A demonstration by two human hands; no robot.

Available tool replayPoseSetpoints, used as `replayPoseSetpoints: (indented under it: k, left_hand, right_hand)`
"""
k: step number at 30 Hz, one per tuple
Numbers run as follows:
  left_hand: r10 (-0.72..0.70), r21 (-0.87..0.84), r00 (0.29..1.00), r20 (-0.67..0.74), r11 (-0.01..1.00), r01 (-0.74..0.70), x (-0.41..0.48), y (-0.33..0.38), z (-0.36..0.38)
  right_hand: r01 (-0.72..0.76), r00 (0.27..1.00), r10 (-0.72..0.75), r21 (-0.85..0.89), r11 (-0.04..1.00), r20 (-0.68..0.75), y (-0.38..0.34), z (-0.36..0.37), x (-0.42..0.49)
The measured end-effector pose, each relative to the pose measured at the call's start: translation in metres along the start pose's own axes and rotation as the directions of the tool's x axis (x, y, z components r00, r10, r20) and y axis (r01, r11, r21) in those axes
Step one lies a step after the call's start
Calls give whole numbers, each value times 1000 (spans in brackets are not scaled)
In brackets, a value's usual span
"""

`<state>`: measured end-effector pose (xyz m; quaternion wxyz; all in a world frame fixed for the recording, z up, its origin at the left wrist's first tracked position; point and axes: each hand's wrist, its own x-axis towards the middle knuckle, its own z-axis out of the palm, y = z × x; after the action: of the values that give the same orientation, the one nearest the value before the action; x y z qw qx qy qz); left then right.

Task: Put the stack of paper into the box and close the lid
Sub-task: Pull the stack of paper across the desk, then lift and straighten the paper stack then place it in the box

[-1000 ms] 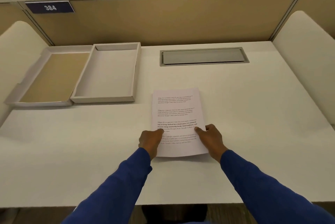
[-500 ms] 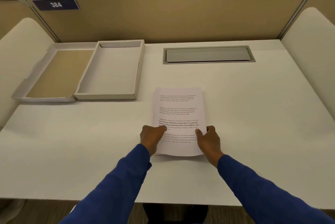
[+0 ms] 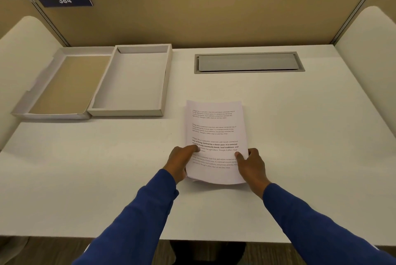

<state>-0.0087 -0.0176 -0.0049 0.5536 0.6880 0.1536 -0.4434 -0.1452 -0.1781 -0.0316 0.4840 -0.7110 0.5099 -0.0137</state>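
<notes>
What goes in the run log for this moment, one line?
phase: grasping | left hand, right hand: gripping printed white paper stack by side edges | open grey cardboard box: empty | lid: beside box

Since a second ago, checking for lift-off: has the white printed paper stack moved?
No: the white paper stack keeps its offset from the grey desk hatch, only bowing slightly.

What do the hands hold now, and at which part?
Both hold the stack of paper at its near end: left hand on the left edge, right hand on the right.
</notes>
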Motion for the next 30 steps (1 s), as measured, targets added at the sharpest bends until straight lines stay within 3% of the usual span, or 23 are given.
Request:
replayPoseSetpoints:
  k: [12,16,20,24,27,30]
  left_hand:
    - [50,40,999,-7,998,-49,21,0,-10]
    - [62,146,992,115,986,-78,21,16,-8]
    - [138,262,967,214,946,-193,19,27,-5]
    - [279,209,929,244,920,-331,4,26,-6]
    - [316,41,908,274,940,-339,-11,26,-14]
    - [335,-87,890,308,942,-325,-27,27,-24]
  right_hand:
    - [-10,1000,10,14,1000,4,-3,-1,-1]
    - [-8,1000,8,-12,1000,16,-2,-2,-1]
    - [1,999,4,-117,993,47,-3,-10,6]
    - [24,998,-13,-177,984,67,-6,-23,19]
    - [31,999,-31,-14,999,23,-10,-35,23]
    - [-48,974,-48,410,911,222,-20,-47,23]
